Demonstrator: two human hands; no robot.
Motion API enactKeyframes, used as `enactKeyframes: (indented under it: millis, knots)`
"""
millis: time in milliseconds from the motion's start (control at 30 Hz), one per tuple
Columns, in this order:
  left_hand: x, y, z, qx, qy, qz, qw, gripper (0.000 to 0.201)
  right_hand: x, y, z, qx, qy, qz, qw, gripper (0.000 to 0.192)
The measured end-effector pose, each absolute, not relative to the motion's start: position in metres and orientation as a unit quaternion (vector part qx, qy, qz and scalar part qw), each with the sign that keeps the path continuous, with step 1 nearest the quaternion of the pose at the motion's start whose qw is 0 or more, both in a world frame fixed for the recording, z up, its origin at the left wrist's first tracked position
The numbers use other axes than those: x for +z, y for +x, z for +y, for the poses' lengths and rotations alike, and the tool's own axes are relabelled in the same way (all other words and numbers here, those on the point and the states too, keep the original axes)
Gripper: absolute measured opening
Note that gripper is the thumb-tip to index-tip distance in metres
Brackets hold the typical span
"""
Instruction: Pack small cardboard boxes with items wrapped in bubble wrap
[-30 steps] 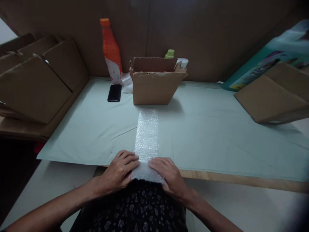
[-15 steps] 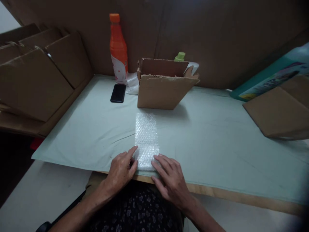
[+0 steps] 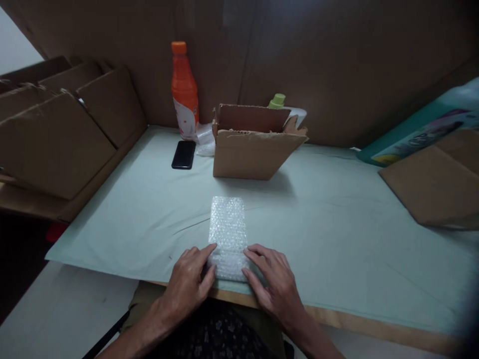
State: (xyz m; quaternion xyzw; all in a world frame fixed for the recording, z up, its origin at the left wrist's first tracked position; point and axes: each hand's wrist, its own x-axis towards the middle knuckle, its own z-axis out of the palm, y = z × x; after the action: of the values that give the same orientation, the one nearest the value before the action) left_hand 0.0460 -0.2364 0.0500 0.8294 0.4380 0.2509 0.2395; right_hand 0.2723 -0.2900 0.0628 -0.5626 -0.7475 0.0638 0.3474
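A strip of clear bubble wrap (image 3: 227, 224) lies on the pale green cloth near the table's front edge. Its near end is doubled over into a thicker band. My left hand (image 3: 190, 276) grips the left side of that band between thumb and index finger. On the opposite side, my right hand (image 3: 275, 279) has its thumb and fingertips against the band's right end. Whether anything is wrapped inside the band I cannot tell.
Beyond the strip stands an open cardboard box (image 3: 247, 155), with a green-capped bottle (image 3: 277, 101) behind it. An orange bottle (image 3: 184, 94) and a black phone (image 3: 183, 154) are left of it. Cardboard dividers (image 3: 56, 144) stand far left; a teal bottle (image 3: 415, 129) and a carton (image 3: 437, 182) are at right.
The near end of the bubble wrap now shows a thicker folded band, and the flat part is shorter. My right fingers have moved from its top to its right end. The view has tilted slightly up.
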Motion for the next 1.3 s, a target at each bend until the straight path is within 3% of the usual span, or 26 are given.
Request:
enactKeyframes:
  millis: [167,367,533,633,867,1067,1167,1300]
  knots:
    - [0.052,0.047,-0.231,0.261,0.845,0.432,0.178,0.039,0.065,0.266,-0.292,0.05,-0.516,-0.811,0.273,0.026]
    - [0.061,0.041,-0.242,0.263,0.868,0.34,0.25,0.038,0.065,0.268,-0.288,0.146,-0.523,-0.784,0.302,0.022]
    - [0.052,0.053,-0.228,0.239,0.851,0.407,0.229,0.034,0.067,0.273,-0.291,0.048,-0.549,-0.78,0.297,0.028]
    - [0.049,0.054,-0.223,0.259,0.844,0.424,0.201,0.036,0.067,0.268,-0.288,0.046,-0.521,-0.812,0.259,0.029]
    - [0.056,0.041,-0.237,0.272,0.855,0.364,0.249,0.045,0.065,0.271,-0.278,0.165,-0.541,-0.77,0.296,0.028]
    - [0.054,0.055,-0.213,0.243,0.833,0.451,0.209,0.033,0.074,0.267,-0.278,0.013,-0.557,-0.788,0.263,0.03]
    - [0.054,0.056,-0.214,0.282,0.78,0.48,0.285,0.04,0.071,0.264,-0.271,0.022,-0.532,-0.811,0.241,0.026]
    - [0.054,0.058,-0.236,0.365,0.592,0.512,0.505,0.071,0.062,0.263,-0.265,0.106,-0.579,-0.728,0.351,0.025]
